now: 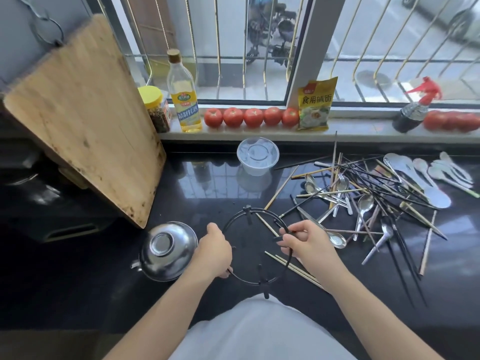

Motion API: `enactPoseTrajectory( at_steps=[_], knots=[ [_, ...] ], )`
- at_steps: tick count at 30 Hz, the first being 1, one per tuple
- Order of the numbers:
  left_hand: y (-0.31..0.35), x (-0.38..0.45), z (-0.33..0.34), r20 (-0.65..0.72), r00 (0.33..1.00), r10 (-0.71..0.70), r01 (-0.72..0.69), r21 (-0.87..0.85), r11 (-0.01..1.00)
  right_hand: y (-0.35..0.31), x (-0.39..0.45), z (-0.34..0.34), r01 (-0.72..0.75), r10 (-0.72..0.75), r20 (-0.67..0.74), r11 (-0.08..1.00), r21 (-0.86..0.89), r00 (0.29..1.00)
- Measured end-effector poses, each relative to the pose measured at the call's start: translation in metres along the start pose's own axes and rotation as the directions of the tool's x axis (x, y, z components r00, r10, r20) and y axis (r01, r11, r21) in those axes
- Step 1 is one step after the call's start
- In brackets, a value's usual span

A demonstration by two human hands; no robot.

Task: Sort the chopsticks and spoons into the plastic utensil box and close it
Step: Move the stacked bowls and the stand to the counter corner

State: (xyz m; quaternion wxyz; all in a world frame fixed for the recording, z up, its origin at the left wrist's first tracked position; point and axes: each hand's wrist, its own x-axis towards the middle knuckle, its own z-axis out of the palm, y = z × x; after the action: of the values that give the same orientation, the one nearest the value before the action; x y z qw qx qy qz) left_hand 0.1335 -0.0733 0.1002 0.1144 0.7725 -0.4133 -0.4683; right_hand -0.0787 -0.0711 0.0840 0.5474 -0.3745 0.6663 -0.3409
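Observation:
A black wire ring stand (249,216) lies on the dark counter in front of me. My left hand (214,252) grips its left side and my right hand (306,245) grips its right side. To the right lies a tangled heap of black and wooden chopsticks (363,178) mixed with metal spoons (365,203). White plastic spoons (431,175) lie at the far right. A pair of wooden chopsticks (293,268) lies under my right wrist. A clear round plastic container (257,155) stands upright near the windowsill.
An upturned steel bowl (167,249) sits left of my left hand. A wooden cutting board (83,113) leans at the left. On the sill stand an oil bottle (183,94), a spice jar (155,110), tomatoes (250,116), a yellow packet (315,105) and a spray bottle (413,110).

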Motion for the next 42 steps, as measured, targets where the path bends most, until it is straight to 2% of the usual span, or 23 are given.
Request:
enactPoseTrajectory(
  at_steps=[4, 10, 18, 22, 25, 27, 33, 36, 42],
  knots=[
    [-0.002, 0.0, -0.004, 0.002, 0.999, 0.034, -0.034, -0.154, 0.988, -0.005, 0.006, 0.0, -0.031, 0.033, -0.035, 0.997, 0.068, 0.999],
    [-0.003, 0.0, -0.007, 0.027, 0.999, 0.023, -0.017, -0.22, 0.975, -0.003, 0.01, 0.0, -0.109, 0.11, -0.004, 0.986, 0.127, 0.994],
    [-0.005, 0.003, -0.007, 0.057, 0.998, -0.034, 0.051, -0.329, 0.943, -0.002, 0.013, -0.002, -0.15, 0.137, 0.084, 0.972, 0.179, 0.987],
    [-0.011, 0.008, -0.007, 0.186, 0.978, -0.095, 0.176, -0.49, 0.854, 0.001, 0.014, -0.007, -0.213, 0.183, 0.155, 0.954, 0.21, 0.971],
    [-0.013, 0.008, -0.002, 0.238, 0.962, -0.134, 0.251, -0.578, 0.777, 0.0, 0.013, -0.005, -0.215, 0.196, 0.118, 0.959, 0.185, 0.973],
    [-0.013, 0.007, 0.001, 0.241, 0.96, -0.142, 0.261, -0.594, 0.761, -0.001, 0.013, -0.002, -0.192, 0.183, 0.072, 0.97, 0.15, 0.98],
    [-0.013, 0.008, 0.003, 0.184, 0.978, -0.098, 0.192, -0.605, 0.773, 0.002, 0.012, 0.005, -0.148, 0.15, -0.005, 0.98, 0.132, 0.989],
    [-0.009, 0.01, -0.002, 0.187, 0.981, -0.05, 0.164, -0.671, 0.723, -0.001, 0.017, 0.007, -0.17, 0.175, -0.015, 0.971, 0.166, 0.985],
    [-0.003, 0.024, -0.025, 0.16, 0.978, 0.134, 0.032, -0.751, 0.659, -0.023, 0.033, 0.0, -0.147, 0.108, 0.155, 0.953, 0.264, 0.982]
  ],
)
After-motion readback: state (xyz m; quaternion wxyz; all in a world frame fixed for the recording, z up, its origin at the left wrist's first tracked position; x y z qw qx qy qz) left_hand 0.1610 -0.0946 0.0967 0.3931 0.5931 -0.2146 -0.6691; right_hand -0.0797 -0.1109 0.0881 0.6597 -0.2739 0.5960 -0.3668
